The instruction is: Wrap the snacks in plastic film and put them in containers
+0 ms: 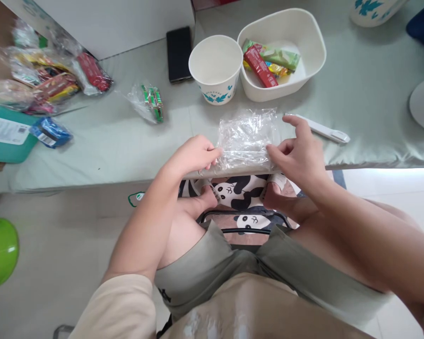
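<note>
A clear plastic bag (pixel 249 136) lies crumpled at the near edge of the pale green table (pixel 106 141). My left hand (pixel 194 155) has its fingers curled on the bag's left edge. My right hand (pixel 297 153) pinches the bag's right edge with thumb and fingers, its index finger raised. Just beyond the bag stand a white paper cup with blue leaf print (pixel 216 68), which looks empty, and a white tub (pixel 286 54) holding several wrapped snack bars (pixel 265 63).
A white clip stick (pixel 321 129) lies right of the bag. A black phone (pixel 179 52), a small bag of green candies (pixel 149 101), a pile of snack packets (pixel 45 80) and a teal box (pixel 7 136) sit to the left. A green ball (pixel 0 252) is on the floor.
</note>
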Demonstrator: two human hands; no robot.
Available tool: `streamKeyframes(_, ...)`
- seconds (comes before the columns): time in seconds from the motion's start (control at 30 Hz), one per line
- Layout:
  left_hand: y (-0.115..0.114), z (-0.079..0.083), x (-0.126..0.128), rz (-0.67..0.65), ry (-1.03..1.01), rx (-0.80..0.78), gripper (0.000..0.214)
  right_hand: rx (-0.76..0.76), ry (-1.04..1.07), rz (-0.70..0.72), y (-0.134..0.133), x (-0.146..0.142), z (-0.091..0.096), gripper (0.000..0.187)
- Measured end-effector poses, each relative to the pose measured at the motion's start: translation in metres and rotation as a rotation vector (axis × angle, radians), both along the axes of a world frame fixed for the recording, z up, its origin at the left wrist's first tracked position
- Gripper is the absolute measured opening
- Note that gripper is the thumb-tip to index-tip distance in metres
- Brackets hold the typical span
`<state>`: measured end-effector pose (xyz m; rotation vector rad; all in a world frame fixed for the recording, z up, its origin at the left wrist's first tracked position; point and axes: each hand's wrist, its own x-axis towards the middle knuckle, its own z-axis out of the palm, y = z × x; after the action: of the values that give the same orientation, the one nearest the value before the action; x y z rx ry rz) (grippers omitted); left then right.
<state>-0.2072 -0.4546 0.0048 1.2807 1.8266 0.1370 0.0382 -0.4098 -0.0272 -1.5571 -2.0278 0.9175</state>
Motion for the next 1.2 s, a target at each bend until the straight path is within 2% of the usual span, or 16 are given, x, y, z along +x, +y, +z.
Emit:
streamKeyframes(0.07, 0.001, -0.003, 0.001, -0.032, 0.044, 0.018, 0.042, 0.084, -0.011, -0.022, 0.002, 0.001, -0.004, 0.059)
streamKeyframes(0.13, 0.001, -0.005, 0.002, -0.046, 0.070, 0.038, 0.042, 0.275, 0.002, 0.008, 0.002, 0.003, -0.007, 0.051)
streamKeyframes(0.2, 0.002, -0.008, 0.002, -0.062, 0.084, 0.053, 0.044, 0.482, 0.019, 0.157, 0.000, 0.005, -0.010, 0.039)
streamKeyframes(0.27, 0.002, -0.010, 0.000, -0.079, 0.098, 0.062, 0.046, 0.586, 0.003, 0.394, -0.005, 0.005, -0.013, 0.030)
streamKeyframes(0.33, 0.002, -0.010, -0.003, -0.086, 0.123, 0.059, 0.049, 0.566, -0.071, 0.570, -0.009, 0.003, -0.016, 0.033)
streamKeyframes(0.4, 0.001, -0.008, -0.005, -0.056, 0.190, 0.071, 0.049, 0.497, -0.166, 0.637, -0.012, 0.001, -0.019, 0.040)
streamKeyframes(0.47, -0.002, -0.005, -0.003, 0.037, 0.286, 0.208, 0.044, 0.445, -0.219, 0.651, -0.012, -0.001, -0.022, 0.045)
streamKeyframes(0.53, -0.005, -0.003, 0.005, 0.106, 0.343, 0.455, 0.031, 0.432, -0.222, 0.660, -0.010, 0.000, -0.024, 0.044)
streamKeyframes(0.6, -0.007, -0.004, 0.018, -0.007, 0.312, 0.676, 0.019, 0.441, -0.212, 0.658, -0.009, 0.001, -0.026, 0.044)
streamKeyframes(0.67, -0.007, -0.009, 0.031, -0.307, 0.216, 0.770, 0.020, 0.453, -0.205, 0.664, -0.008, 0.001, -0.027, 0.042)
streamKeyframes(0.73, -0.005, -0.016, 0.039, -0.515, 0.163, 0.772, 0.026, 0.465, -0.200, 0.679, -0.008, 0.000, -0.027, 0.040)
streamKeyframes(0.77, -0.004, -0.019, 0.041, -0.538, 0.174, 0.744, 0.030, 0.472, -0.198, 0.690, -0.008, 0.000, -0.028, 0.040)
streamKeyframes(0.9, -0.001, -0.027, 0.031, -0.399, 0.312, 0.543, 0.042, 0.479, -0.208, 0.715, -0.008, 0.001, -0.029, 0.044)
streamKeyframes(0.97, -0.001, -0.025, 0.023, -0.379, 0.339, 0.499, 0.043, 0.470, -0.203, 0.714, -0.007, 0.002, -0.028, 0.043)
streamKeyframes(1.1, -0.004, -0.016, 0.017, -0.366, 0.298, 0.619, 0.038, 0.465, -0.130, 0.690, -0.003, 0.003, -0.026, 0.041)
streamKeyframes(1.2, -0.009, -0.011, 0.018, -0.497, 0.190, 0.623, 0.039, 0.432, -0.041, 0.631, 0.002, 0.003, -0.024, 0.028)
